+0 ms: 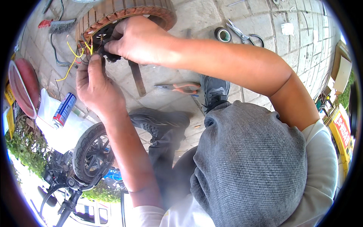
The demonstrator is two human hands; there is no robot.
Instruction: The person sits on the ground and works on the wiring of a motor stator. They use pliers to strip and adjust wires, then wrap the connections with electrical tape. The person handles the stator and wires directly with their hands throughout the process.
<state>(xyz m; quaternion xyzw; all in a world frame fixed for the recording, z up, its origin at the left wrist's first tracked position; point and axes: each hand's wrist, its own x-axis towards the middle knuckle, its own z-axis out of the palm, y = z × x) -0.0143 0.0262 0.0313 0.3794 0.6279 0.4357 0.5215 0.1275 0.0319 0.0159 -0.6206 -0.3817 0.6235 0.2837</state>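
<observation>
A wheel with a brown, grooved tyre (124, 10) lies at the top left, its dark hub side toward me. Yellow wires (71, 67) and other thin leads spread out beside it. My left hand (101, 89) is closed, thumb and fingers pinching a thin wire just below the hub. Close against it, my right hand (145, 43) reaches over the wheel with its thumb and fingers pressed together. What the right fingers hold is hidden; a dark part (112, 57) shows beneath them. A flat, rusty metal strip (137, 78) lies below the wheel.
Pliers with orange handles (185, 87), scissors (239, 31) and a tape roll (222, 34) lie on the paving. A brush (62, 26), a red basin (26, 89) and a spray can (65, 109) are at left. My shoes (160, 119) and a two-wheeler's wheel (90, 153) stand nearer.
</observation>
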